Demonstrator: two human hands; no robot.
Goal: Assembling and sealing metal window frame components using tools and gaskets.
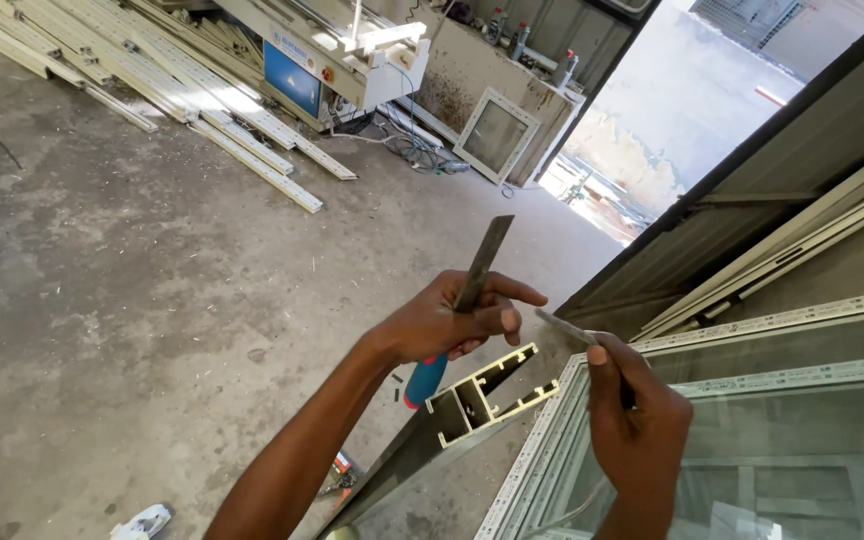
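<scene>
Left hand [452, 322]: we close it around a chisel [480, 264] with a blue-and-red handle, the forefinger stretched out along the flat dark blade, which points up and away from us. Right hand [638, 418]: we pinch a thin grey sliver [564, 327] between thumb and fingers, its free end reaching toward the chisel blade without touching it. Both hands hover just above the cut end of a grey profile section [479, 400], whose hollow chambers and pale edges face us; the section runs down toward the lower edge of the view.

State of the work, as we judge it: the sliver appears already free of the profile, the cut end looks largely clean, and whether more trimming remains we cannot tell.

Surroundings: a glazed white window frame [752, 382] lies just right of the profile, under the right wrist. Beyond lies a stained concrete floor [132, 270], with long white profile lengths [202, 100] heaped at the far side, a workshop machine [337, 60] behind them, and a small framed pane [495, 135] leaning by the open doorway. Nothing stands between the hands and the profile.
</scene>
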